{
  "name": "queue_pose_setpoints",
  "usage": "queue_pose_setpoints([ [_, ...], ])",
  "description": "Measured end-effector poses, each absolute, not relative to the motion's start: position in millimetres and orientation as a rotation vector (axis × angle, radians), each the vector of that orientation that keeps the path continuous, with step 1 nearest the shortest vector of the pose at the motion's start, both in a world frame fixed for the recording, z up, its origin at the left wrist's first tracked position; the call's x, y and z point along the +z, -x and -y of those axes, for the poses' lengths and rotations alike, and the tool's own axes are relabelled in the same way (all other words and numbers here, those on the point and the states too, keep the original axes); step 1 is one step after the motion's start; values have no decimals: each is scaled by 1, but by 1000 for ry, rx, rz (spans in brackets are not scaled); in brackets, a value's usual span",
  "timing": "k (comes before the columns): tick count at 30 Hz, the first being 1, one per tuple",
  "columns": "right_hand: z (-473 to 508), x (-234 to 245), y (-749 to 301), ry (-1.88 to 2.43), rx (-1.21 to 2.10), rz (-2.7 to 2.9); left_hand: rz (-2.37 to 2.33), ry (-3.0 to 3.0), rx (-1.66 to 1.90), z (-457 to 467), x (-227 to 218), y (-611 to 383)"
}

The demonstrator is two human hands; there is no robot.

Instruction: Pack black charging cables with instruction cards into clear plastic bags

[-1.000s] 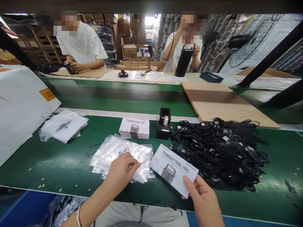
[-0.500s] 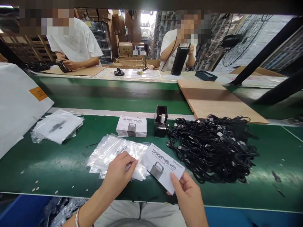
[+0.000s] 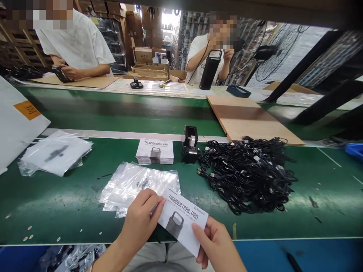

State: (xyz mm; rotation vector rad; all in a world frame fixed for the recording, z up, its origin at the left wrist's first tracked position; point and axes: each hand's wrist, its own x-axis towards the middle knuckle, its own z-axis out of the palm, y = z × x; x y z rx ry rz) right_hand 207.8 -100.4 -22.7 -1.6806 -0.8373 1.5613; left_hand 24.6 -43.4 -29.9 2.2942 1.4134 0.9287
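My right hand [image 3: 218,247] grips a white "Thunder Trail Pro" booklet [image 3: 181,223] by its near corner, low over the table's front edge. My left hand [image 3: 140,221] pinches the top clear plastic bag of a loose stack of bags [image 3: 133,185], right at the booklet's left end. The booklet's left edge meets the bag under my left fingers. More of the same booklets lie in a stack [image 3: 155,151] farther back.
A black tape dispenser [image 3: 189,144] stands beside the booklet stack. A big tangle of black cables [image 3: 249,172] fills the right. Filled bags [image 3: 55,153] lie at left. A wooden board [image 3: 249,119] spans the green conveyor [image 3: 127,113]. Two people work on the far side.
My right hand has brought the booklet leftward and nearer, up against the bag in my left hand. The view has shifted right, so everything on the table has slid left.
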Motion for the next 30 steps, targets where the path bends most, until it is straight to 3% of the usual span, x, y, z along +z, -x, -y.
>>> queue_pose_setpoints([
  [24, 101, -20, -210, 1682, 1592, 746, -1462, -2325, 728, 45, -34, -24],
  [30, 103, -25, -208, 1671, 1728, 850, -1509, -2344, 720, 48, -34, -24],
])
